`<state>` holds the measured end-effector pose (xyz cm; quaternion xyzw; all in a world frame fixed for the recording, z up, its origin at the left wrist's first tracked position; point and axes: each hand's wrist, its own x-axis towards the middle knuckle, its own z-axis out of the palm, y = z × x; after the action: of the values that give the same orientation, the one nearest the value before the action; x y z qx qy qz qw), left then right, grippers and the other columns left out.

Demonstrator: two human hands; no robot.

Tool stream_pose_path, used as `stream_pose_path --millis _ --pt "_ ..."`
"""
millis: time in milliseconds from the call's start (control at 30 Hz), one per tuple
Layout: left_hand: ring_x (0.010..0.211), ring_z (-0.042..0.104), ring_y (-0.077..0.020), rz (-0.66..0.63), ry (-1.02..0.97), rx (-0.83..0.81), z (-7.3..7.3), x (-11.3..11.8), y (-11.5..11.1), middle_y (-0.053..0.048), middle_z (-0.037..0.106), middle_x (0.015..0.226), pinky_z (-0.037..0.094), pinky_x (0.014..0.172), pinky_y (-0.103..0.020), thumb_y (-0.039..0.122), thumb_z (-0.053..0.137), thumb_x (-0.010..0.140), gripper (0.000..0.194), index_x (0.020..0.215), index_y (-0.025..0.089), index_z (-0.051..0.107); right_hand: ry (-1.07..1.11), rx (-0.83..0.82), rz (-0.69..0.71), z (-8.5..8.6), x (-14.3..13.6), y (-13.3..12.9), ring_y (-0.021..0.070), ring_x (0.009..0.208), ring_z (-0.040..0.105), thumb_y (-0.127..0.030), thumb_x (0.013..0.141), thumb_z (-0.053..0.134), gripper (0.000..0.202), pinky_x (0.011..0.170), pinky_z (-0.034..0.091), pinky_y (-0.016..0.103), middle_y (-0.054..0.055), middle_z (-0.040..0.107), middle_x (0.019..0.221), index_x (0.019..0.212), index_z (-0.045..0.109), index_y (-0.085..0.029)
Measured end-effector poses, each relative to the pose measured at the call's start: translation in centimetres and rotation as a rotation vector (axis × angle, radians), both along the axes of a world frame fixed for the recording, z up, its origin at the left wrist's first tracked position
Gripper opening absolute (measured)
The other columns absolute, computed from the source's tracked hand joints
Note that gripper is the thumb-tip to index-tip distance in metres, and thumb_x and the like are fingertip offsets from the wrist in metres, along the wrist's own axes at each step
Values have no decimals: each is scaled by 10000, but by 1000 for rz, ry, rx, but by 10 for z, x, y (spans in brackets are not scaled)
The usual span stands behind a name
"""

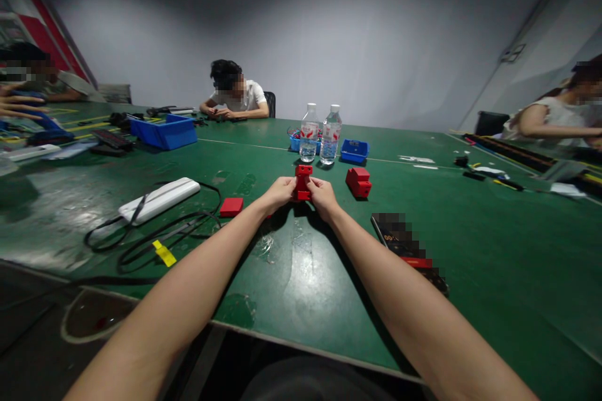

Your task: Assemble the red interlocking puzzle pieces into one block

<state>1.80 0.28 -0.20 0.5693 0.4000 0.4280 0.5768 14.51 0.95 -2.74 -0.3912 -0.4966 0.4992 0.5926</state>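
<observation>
Two bare forearms run from the bottom corners of the frame up toward the centre, converging over a green worktop (470,250) with a worn, glossy surface. The left hand (278,193) and right hand (322,195) meet at centre frame, palms turned inward, fingers closed on either side of a small red block (303,182). The block is blocky, matte plastic by the look of it, standing with its long axis upright; its top pokes above the fingers, and its lower part rests at or just above the worktop.

Left of the hands lies a flat red piece (231,206); further left, a white oblong case (158,199) with black cables (141,244) looping around it and a yellow tag (164,254). In the lower right of the centre lies a dark flat device (399,239). Just beyond the hands to the right sits another red block (359,182), lying on its side.

Behind these stand two clear water bottles (320,135) with a small blue tray (354,150) beside them, and a larger blue bin (164,131) at upper left. Other people sit at the far and side edges of the worktop.
</observation>
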Motion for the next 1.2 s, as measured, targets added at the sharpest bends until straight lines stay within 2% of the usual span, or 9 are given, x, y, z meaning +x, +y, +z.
stream_pose_path --millis 367,633,867,967,1200 --pt "540 519 -119 87 78 98 -10 2 7 -23 607 620 402 532 -216 426 541 802 335 682 122 618 -42 29 -20 -4 -1 1 125 610 578 -454 668 645 356 607 438 241 6 695 711 810 714 -135" --pt "558 516 -110 27 12 91 -9 2 3 -12 595 627 397 547 -203 440 571 779 323 699 129 601 -45 33 -23 -5 -1 1 123 584 560 -442 660 632 332 594 427 244 7 680 682 772 697 -136" --pt "529 519 -110 16 11 79 -12 4 4 -4 580 599 405 538 -209 385 527 821 281 747 124 602 -181 27 -144 -5 -1 1 112 553 514 -434 698 558 331 533 385 219 2 631 614 719 687 -129" --pt "515 514 -105 18 11 82 -14 4 6 -6 587 602 396 526 -205 397 536 819 297 745 118 607 -192 30 -145 -4 -1 1 109 561 516 -425 698 557 329 533 386 214 4 638 631 737 694 -129" --pt "476 494 -102 70 20 40 -7 8 3 -9 585 568 391 509 -208 310 488 858 282 677 122 595 -144 -8 -108 -4 -1 3 117 584 553 -392 702 560 310 577 430 228 14 667 675 773 705 -127"
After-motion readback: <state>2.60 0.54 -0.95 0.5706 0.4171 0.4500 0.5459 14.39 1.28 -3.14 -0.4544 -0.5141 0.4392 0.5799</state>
